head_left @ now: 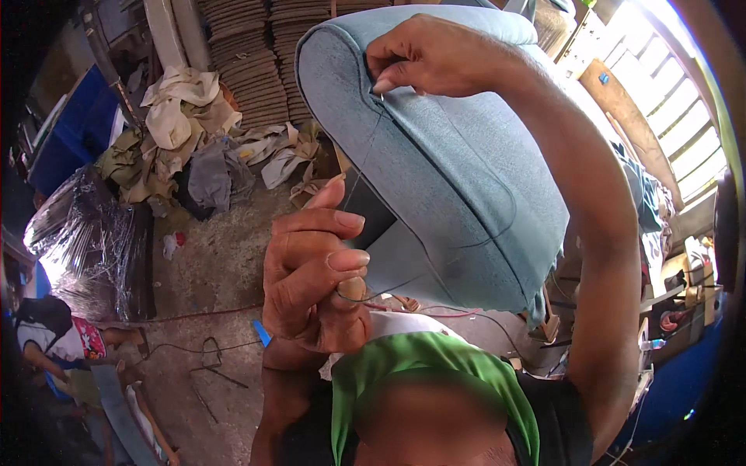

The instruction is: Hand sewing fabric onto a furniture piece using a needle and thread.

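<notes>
A blue-grey upholstered piece is leaning just beyond a worker's hands, the right hand pinching at its upper seam while the left hand, fingers curled, is gripping dark thread beside it. At left, clear plastic wrap is enclosing a dark, bulky item. The right forearm is hiding part of the upholstery; anything small between the right fingertips is proving hard to make out.

Your head-worn fisheye is looking down, facing your left hand and right hand up close, taking in the floor beyond
</notes>
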Available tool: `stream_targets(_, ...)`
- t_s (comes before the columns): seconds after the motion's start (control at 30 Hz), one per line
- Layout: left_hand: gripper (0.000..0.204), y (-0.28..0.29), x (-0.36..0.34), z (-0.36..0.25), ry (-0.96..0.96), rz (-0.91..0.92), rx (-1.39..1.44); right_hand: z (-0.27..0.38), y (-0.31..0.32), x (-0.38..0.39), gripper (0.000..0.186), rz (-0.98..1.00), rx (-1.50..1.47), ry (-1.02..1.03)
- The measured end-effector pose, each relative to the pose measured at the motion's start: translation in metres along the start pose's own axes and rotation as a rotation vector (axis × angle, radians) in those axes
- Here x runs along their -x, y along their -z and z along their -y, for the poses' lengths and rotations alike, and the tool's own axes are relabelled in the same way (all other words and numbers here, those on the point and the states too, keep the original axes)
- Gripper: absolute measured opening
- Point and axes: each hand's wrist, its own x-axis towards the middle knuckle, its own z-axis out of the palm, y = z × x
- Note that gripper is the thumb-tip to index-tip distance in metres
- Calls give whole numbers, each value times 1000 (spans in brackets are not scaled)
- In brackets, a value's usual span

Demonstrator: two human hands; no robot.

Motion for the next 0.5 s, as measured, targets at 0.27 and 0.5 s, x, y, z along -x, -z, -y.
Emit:
stream_targets(0.27, 14, 6, 3, -2, 17, -31, 7, 39, 35, -17, 27, 279, 135, -122)
stream_targets(0.5, 13, 1, 2, -2, 45, -39, -41, 39, 36, -20, 23, 434, -82, -321)
